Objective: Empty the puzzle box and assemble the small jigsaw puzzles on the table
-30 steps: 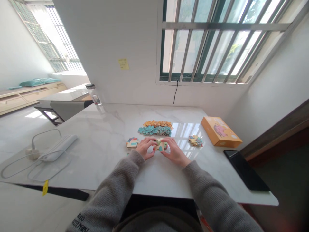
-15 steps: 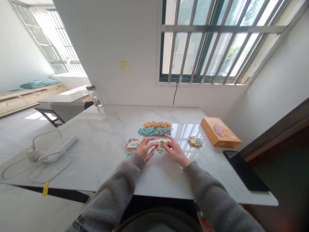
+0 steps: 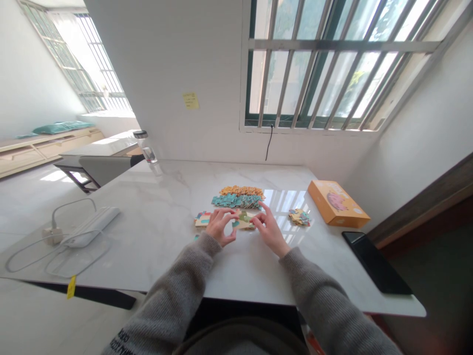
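Note:
Between my hands are cream jigsaw puzzle pieces (image 3: 244, 221) with green and teal patches, apparently held just above the tabletop. My left hand (image 3: 220, 228) pinches their left side, thumb below and fingers above. At the right edge, my right hand (image 3: 270, 230) grips with thumb and fingertips, its index finger raised. Just beyond lie a heap of teal puzzle pieces (image 3: 236, 200) and a row of orange puzzle pieces (image 3: 242, 190). Left of my left hand sits a small stack of mixed puzzle pieces (image 3: 202, 220), partly covered by the hand. A teal piece (image 3: 197, 237) peeks out by my left sleeve.
A pile of multicoloured pieces (image 3: 299, 217) lies to the right, near an orange box (image 3: 337, 203) and a black tablet-like slab (image 3: 376, 262). On the left are a white power strip (image 3: 92, 227) with looping cords and a clear bottle (image 3: 146, 147) at the table's far edge.
The held pieces have turned: the teal patch moved from the near side to the left. My right hand let its index finger rise and shifted its grip; my left fingers closed back onto the pieces.

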### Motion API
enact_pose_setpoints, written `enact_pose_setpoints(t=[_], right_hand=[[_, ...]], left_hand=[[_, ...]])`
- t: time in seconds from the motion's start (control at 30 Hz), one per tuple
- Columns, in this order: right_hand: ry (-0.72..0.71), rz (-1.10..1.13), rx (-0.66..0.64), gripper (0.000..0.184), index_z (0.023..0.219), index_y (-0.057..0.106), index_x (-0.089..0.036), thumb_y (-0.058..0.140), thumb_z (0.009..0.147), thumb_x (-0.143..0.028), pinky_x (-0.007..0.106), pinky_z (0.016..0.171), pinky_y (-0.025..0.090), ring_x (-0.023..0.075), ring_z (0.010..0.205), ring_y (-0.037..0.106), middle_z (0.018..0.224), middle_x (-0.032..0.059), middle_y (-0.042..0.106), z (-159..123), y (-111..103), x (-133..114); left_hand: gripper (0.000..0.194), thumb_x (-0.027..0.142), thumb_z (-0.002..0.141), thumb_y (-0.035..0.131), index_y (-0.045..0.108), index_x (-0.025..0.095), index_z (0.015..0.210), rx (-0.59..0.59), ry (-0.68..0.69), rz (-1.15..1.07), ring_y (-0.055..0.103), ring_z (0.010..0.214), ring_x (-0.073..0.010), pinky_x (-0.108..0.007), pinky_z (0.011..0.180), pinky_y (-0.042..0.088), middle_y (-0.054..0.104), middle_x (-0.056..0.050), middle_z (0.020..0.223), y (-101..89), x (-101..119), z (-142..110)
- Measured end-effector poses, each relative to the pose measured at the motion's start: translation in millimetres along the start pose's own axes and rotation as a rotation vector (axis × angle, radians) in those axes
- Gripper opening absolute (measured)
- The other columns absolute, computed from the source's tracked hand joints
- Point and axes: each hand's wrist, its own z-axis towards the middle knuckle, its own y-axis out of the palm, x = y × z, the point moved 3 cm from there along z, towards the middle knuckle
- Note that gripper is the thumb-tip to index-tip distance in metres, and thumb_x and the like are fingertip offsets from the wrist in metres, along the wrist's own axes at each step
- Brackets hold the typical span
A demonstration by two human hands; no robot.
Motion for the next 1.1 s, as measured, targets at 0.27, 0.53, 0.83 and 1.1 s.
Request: enact_pose_setpoints(t=[0.27, 0.53, 0.83, 1.1], right_hand=[[-0.193, -0.48, -0.036, 0.029, 0.116, 0.063, -0.019, 0.05, 0.089, -0.019, 0.044, 0.093, 0.045, 0.0245, 0.098, 0.058, 0.101, 0.0085, 0.066, 4, -15, 3], [-0.254, -0.587, -0.127, 0.027, 0.114, 0.063, -0.019, 0.051, 0.091, -0.015, 0.046, 0.097, 0.044, 0.027, 0.107, 0.055, 0.11, 0.0101, 0.064, 0, -3, 8], [-0.274, -0.634, -0.151, 0.026, 0.113, 0.063, -0.02, 0.051, 0.091, -0.013, 0.044, 0.095, 0.045, 0.0265, 0.105, 0.054, 0.105, 0.0095, 0.064, -1, -1, 11], [-0.332, -0.683, -0.179, 0.025, 0.113, 0.065, -0.022, 0.053, 0.091, -0.014, 0.044, 0.1, 0.043, 0.0265, 0.116, 0.053, 0.121, 0.01, 0.064, 2, 1, 18]], left_hand=[[0.029, 0.016, 0.069, 0.063, 0.064, 0.024, 0.097, -0.021, -0.255, 0.158, 0.053, 0.113, -0.0283, -0.045, 0.103, 0.038, 0.065, -0.004, 0.122, -63.5, -79, -27], [0.037, 0.018, 0.066, 0.058, 0.061, 0.023, 0.103, -0.139, -0.326, 0.085, 0.056, 0.111, -0.0269, -0.045, 0.105, 0.038, 0.065, -0.004, 0.122, -49.1, -124, -50], [0.034, 0.017, 0.066, 0.055, 0.062, 0.022, 0.099, -0.162, -0.36, 0.042, 0.055, 0.113, -0.0269, -0.047, 0.107, 0.037, 0.063, -0.005, 0.124, -49.3, -112, -49], [0.029, 0.017, 0.065, 0.056, 0.062, 0.023, 0.093, -0.222, -0.371, 0.062, 0.053, 0.111, -0.0279, -0.049, 0.105, 0.039, 0.062, -0.005, 0.119, -44.9, -116, -53]])
